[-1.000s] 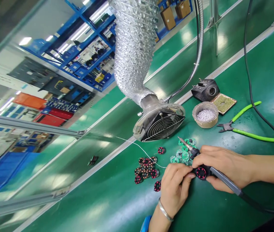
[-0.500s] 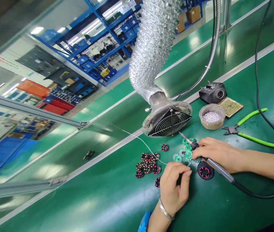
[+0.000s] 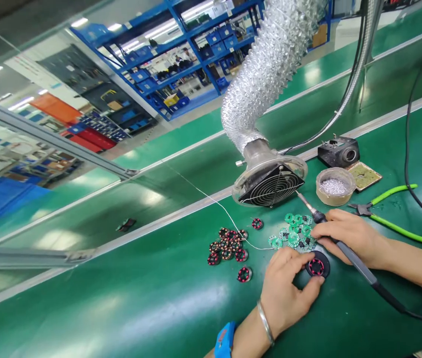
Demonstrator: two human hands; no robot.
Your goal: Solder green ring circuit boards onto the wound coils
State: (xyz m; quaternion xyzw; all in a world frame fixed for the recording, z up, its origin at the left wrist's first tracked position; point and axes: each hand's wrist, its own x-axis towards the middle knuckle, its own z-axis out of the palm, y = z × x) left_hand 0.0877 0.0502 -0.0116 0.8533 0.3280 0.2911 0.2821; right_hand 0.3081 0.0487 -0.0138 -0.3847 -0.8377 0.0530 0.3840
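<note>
My right hand [image 3: 356, 238] is closed around a soldering iron [image 3: 356, 261], whose bare tip points up and left toward the fan grille. With thumb and forefinger, my left hand [image 3: 287, 281] grips the edges of a black round holder [image 3: 325, 259]. A small motor stator [image 3: 315, 267] with pink-red windings sits in that holder. Thin solder wire [image 3: 229, 216] runs from behind my left hand up to the left; whether the fingers also hold it is hidden. Several green ring-shaped circuit boards [image 3: 293, 239] lie piled just beyond both hands. More wound stators [image 3: 229, 244] are grouped to the left.
A fume extractor hood [image 3: 270, 181] on a silver flexible duct [image 3: 259, 69] hangs over the bench's back edge. To the right are a round tub [image 3: 334, 186] of metal bits, a black iron stand [image 3: 339, 151], a sponge tray [image 3: 365, 176] and green-handled cutters [image 3: 393, 219].
My left hand has moved right from beside the boards and taken hold of the black holder. The soldering iron remains in my right hand. The camera view has shifted slightly.
</note>
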